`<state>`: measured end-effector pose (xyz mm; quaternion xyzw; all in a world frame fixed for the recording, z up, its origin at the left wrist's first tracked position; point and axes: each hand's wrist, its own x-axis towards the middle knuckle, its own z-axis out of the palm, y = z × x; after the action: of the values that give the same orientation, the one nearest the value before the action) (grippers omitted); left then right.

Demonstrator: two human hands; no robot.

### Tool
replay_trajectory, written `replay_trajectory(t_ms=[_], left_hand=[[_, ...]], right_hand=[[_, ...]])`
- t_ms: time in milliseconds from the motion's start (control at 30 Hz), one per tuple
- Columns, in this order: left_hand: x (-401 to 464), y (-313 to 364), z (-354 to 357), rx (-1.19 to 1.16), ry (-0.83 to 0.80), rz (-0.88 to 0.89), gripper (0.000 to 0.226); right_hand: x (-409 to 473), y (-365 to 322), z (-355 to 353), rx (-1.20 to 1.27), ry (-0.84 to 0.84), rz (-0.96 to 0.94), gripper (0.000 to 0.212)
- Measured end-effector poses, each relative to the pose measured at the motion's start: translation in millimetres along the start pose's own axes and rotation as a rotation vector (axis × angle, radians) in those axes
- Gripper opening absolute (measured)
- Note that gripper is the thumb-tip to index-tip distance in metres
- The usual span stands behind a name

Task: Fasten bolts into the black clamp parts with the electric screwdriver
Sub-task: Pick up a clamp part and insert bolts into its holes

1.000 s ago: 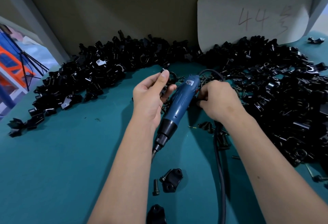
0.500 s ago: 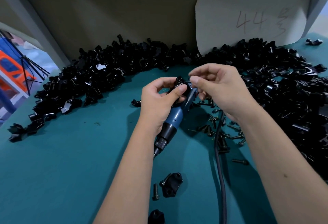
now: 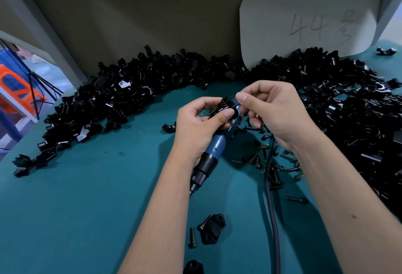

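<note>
Holding a black clamp [image 3: 226,111] between thumb and curled fingers, the left hand [image 3: 199,126] is above the middle of the desk [image 3: 87,197], which has a teal cover. The right hand [image 3: 276,110] is just beside it and pinches a bolt [image 3: 236,105] between thumb and forefinger, with the bolt's end at the clamp. Whether the bolt is already in the hole cannot be told.

Under both hands lies the screwdriver [image 3: 214,149], blue with a black nose, flat on the desk and pointing toward the near edge. Its cord [image 3: 272,197] runs from under the right hand to the near edge.

Loose bolts [image 3: 269,165] are scattered on the desk below the right wrist. Near the front edge lies one clamp part [image 3: 212,229] with a bolt [image 3: 192,238] just beside it on the left, and another part [image 3: 193,267] is cut by the frame's bottom.

A long heap [image 3: 121,99] of black clamp parts fills the far side and the right side of the desk. Behind it, a white card [image 3: 304,17] with "44" written on it leans on the back wall.
</note>
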<state>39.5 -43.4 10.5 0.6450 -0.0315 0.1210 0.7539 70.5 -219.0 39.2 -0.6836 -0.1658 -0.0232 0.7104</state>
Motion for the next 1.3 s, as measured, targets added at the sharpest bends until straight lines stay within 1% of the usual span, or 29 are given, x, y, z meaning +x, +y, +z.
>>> replay_trajectory(t_ms=[133, 300, 400, 500, 600, 700, 767, 833, 900, 967, 1167, 1300], left_hand=[[-1, 1, 0, 0.01, -0.015, -0.007, 0.023], [-2, 3, 0, 0.04, -0.043, 0.009, 0.025], [-2, 2, 1, 0.046, -0.056, 0.017, 0.022], [-2, 2, 1, 0.031, -0.053, 0.02, 0.02], [-2, 4, 2, -0.023, -0.033, -0.001, 0.014], [-4, 12, 4, -0.188, -0.007, -0.108, 0.016], [-4, 16, 2, -0.326, 0.01, -0.188, 0.023], [-4, 19, 0, -0.396, 0.022, -0.244, 0.019], [-4, 20, -2, -0.401, 0.024, -0.276, 0.012], [-5, 20, -2, -0.388, 0.017, -0.299, 0.012], [-5, 20, -1, -0.352, 0.0, -0.31, 0.02], [-5, 21, -1, -0.348, 0.005, -0.317, 0.026]], right_hand=[[0, 0, 0, 0.034, -0.009, 0.003, 0.01], [-1, 1, 4, 0.002, -0.043, 0.019, 0.015], [-2, 2, 8, -0.024, -0.021, 0.052, 0.019], [-3, 2, 15, -0.015, 0.014, 0.046, 0.02], [-5, 0, 20, 0.061, 0.074, 0.015, 0.022], [-3, -3, 17, 0.147, 0.158, -0.003, 0.018], [-1, -4, 13, 0.123, 0.145, -0.007, 0.015], [-1, -4, 10, 0.094, 0.1, -0.011, 0.018], [-1, -4, 11, 0.061, 0.061, -0.024, 0.013], [-2, -3, 13, 0.023, 0.04, -0.039, 0.007], [-3, 1, 15, -0.132, 0.014, -0.083, 0.011], [-2, 0, 15, -0.132, 0.056, -0.109, 0.011]])
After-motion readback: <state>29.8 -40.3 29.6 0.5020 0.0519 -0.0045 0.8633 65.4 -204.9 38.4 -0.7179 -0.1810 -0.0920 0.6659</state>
